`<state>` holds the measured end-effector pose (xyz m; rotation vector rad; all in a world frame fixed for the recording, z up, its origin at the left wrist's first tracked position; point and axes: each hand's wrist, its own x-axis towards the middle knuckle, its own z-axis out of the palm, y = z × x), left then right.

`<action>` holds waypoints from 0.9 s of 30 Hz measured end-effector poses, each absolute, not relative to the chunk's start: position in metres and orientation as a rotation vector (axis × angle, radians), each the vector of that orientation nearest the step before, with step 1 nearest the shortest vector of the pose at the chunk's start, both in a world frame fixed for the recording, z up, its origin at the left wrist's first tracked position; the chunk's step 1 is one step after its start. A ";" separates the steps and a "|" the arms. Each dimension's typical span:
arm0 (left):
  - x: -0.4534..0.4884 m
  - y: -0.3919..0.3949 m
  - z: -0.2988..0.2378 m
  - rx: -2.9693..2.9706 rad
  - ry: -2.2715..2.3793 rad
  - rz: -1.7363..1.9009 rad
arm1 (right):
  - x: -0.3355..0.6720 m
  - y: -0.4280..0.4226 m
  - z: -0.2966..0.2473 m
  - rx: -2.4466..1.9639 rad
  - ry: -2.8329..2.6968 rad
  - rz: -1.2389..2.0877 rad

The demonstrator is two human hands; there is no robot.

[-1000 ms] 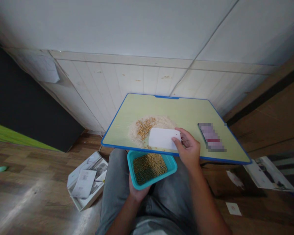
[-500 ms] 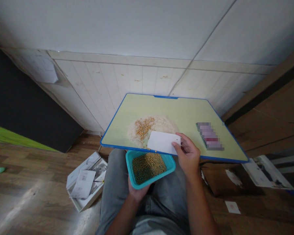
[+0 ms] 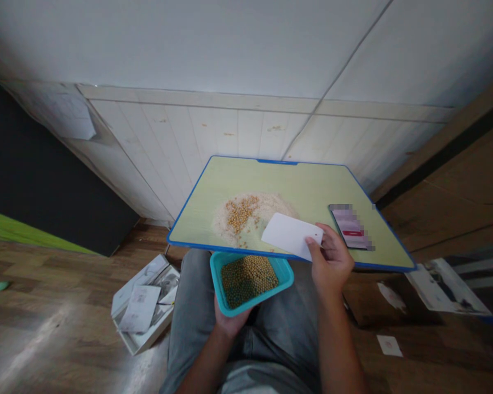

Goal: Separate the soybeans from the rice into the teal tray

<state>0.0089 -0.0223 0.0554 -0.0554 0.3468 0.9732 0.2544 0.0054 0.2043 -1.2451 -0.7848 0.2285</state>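
Observation:
My right hand (image 3: 331, 262) pinches a white plastic card (image 3: 291, 235) by its right end, held just above the near edge of a green lap table with a blue rim (image 3: 312, 189). On the table lies a pile of white rice (image 3: 271, 205) with yellow soybeans (image 3: 240, 212) mixed in. My left hand (image 3: 229, 323) holds a teal tray (image 3: 285, 272) from below, tucked under the table's near edge over my lap. The tray is filled with soybeans (image 3: 248, 279). The card sits to the right of the pile, apart from it.
A phone (image 3: 350, 226) lies on the table's right side. An open white box with papers (image 3: 142, 309) sits on the wooden floor to my left. Papers and a magazine (image 3: 446, 287) lie on the floor to my right. A white panelled wall stands behind the table.
My right hand has drawn the white card to the right and lifted it off the near edge of the pile. The tray has stayed under the table edge.

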 end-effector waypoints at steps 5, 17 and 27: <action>0.012 -0.023 0.062 -0.055 0.337 0.975 | 0.253 0.003 0.200 -1.248 -0.852 0.269; 0.012 -0.022 0.072 -0.065 0.457 0.971 | 0.232 0.020 0.201 -1.242 -0.938 0.354; 0.012 -0.017 0.068 -0.092 0.715 0.982 | 0.225 0.026 0.197 -1.225 -1.052 0.365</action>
